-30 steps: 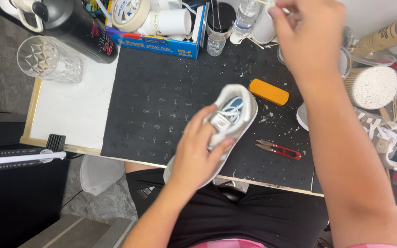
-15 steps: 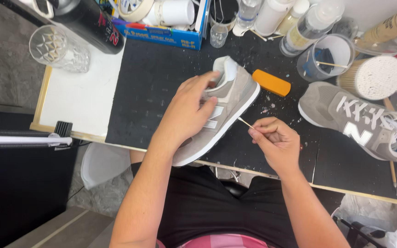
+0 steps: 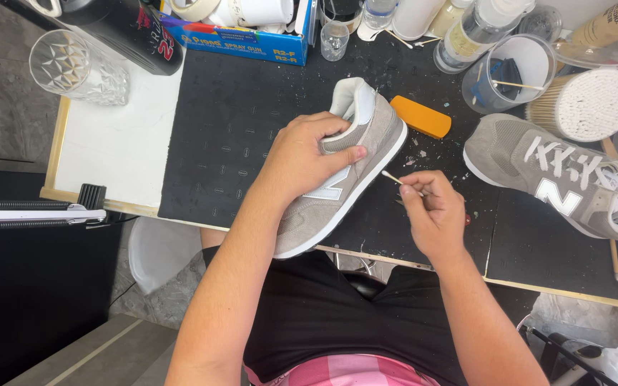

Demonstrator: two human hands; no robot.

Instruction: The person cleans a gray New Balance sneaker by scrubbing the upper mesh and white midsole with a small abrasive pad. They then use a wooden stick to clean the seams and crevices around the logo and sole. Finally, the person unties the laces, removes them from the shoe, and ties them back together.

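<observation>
My left hand (image 3: 307, 159) grips a grey suede sneaker (image 3: 355, 168) from above, holding it on its side on the black work mat (image 3: 230, 129), heel pointing away from me. My right hand (image 3: 430, 214) pinches a cotton swab (image 3: 395, 179) whose white tip points at the sneaker's white sole edge, just short of touching it. A second grey sneaker (image 3: 545, 175) with white laces lies on the mat to the right.
An orange block (image 3: 420, 116) lies beyond the shoe. A clear tub of cotton swabs (image 3: 586, 104), a plastic cup (image 3: 509, 71), bottles, a blue box (image 3: 252, 41), a cut-glass tumbler (image 3: 73, 66) and a black can (image 3: 126, 32) crowd the back edge.
My right hand came down from the back of the bench with a cotton swab and now holds it beside the sole. My left hand rolled the sneaker from upright onto its side.
</observation>
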